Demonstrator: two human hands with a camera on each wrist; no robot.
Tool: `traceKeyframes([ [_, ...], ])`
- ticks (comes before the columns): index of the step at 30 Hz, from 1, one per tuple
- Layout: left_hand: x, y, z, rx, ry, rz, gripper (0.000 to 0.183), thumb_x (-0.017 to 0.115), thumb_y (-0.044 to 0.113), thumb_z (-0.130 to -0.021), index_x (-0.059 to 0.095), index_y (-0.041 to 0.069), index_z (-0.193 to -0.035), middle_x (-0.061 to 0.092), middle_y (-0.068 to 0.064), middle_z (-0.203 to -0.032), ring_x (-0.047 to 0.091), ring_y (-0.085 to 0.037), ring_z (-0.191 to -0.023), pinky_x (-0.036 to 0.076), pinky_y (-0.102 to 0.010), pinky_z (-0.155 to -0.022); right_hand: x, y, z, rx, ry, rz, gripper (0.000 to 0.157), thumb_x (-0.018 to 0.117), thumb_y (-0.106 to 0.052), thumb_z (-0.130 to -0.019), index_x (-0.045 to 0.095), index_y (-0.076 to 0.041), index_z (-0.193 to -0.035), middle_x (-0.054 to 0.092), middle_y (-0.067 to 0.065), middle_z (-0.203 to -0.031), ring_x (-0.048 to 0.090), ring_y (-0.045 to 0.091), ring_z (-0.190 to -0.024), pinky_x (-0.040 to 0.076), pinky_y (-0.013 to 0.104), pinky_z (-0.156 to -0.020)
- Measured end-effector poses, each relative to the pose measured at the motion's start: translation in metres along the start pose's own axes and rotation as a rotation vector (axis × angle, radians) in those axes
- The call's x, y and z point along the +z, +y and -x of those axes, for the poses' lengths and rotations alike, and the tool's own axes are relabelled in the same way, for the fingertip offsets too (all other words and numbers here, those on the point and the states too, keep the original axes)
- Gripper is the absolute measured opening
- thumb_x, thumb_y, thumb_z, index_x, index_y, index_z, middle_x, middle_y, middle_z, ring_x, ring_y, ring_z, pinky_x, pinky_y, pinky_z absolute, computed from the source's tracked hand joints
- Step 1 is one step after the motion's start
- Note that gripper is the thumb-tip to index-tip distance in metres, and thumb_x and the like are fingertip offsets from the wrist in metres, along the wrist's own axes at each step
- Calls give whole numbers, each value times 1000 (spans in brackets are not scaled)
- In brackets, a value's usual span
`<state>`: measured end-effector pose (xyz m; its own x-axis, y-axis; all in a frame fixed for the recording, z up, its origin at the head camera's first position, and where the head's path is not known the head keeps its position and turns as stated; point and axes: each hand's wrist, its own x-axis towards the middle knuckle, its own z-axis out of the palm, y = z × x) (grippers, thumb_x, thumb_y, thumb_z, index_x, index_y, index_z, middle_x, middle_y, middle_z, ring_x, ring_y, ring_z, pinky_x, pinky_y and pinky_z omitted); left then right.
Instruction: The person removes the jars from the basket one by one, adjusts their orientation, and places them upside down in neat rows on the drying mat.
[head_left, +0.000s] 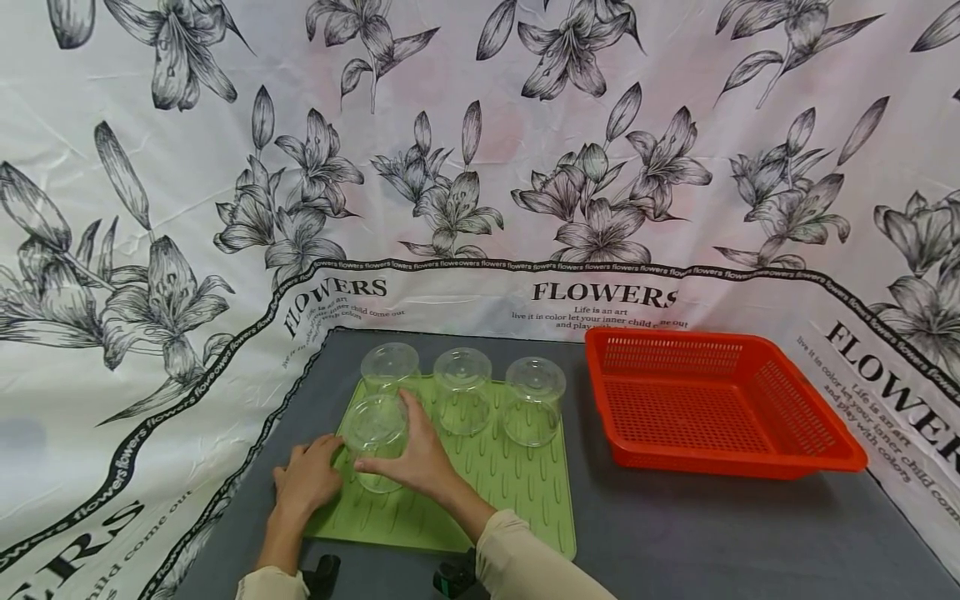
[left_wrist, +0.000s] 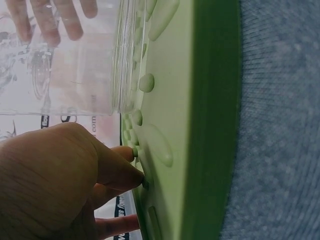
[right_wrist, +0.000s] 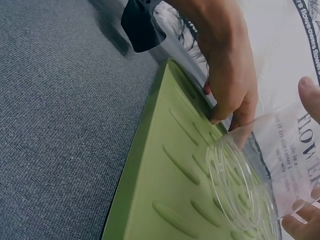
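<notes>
In the head view, my right hand [head_left: 415, 456] grips a clear jar [head_left: 375, 442] near the front left of a green ridged drying mat [head_left: 510, 500], thumb on one side and fingers on the other. This jar stands upside down, its ridged rim [left_wrist: 125, 60] down at the mat in the left wrist view. My left hand [head_left: 307, 477] is at the mat's left edge beside the jar, thumb and fingertips touching the mat. Behind stand three more upturned clear jars in a row: a left one [head_left: 388, 367], a middle one [head_left: 462, 392] and a right one [head_left: 533, 402].
A red perforated plastic basket [head_left: 622, 454] stands right of the mat on the grey tabletop [head_left: 675, 533]. White cloth [head_left: 465, 308] with printed flowers hangs behind and along both sides. Dark straps show at both wrists.
</notes>
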<state>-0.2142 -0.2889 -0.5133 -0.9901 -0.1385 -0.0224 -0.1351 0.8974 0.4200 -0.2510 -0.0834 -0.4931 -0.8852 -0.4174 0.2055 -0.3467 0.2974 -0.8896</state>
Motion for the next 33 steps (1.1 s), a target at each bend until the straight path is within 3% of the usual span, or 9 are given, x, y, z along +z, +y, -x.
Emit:
traceKeyframes([
  [9,2,3,-8,14,-15,-16,62,52,-1,-83,54,6,-145,45,-22,-155,37,-53,-138,31,-81,-94,-11,-3,3,-23,17,2,116,88,-51,-76,14,-31,-163,29,6,-167,36,28,-151,40,57,-116],
  [17,2,-3,-10,36,-23,-17,62,49,0,-84,54,6,-146,44,-22,-156,36,-53,-138,33,-77,-91,-25,-4,13,-29,53,-49,108,84,-50,-80,15,-35,-162,30,3,-167,36,27,-151,41,60,-113],
  [25,-3,-10,-13,66,-59,17,63,42,1,-87,49,7,-149,41,-22,-159,31,-54,-141,30,-79,-93,-49,-3,34,-45,170,-49,89,73,-49,-91,22,-30,-162,38,1,-163,39,25,-149,38,59,-115],
  [33,-21,-19,-2,23,-57,146,61,33,7,-98,34,12,-158,33,-24,-162,20,-57,-145,22,-81,-100,-71,3,57,-111,294,-55,65,66,-35,-100,35,-28,-157,47,0,-156,45,24,-144,39,55,-114],
])
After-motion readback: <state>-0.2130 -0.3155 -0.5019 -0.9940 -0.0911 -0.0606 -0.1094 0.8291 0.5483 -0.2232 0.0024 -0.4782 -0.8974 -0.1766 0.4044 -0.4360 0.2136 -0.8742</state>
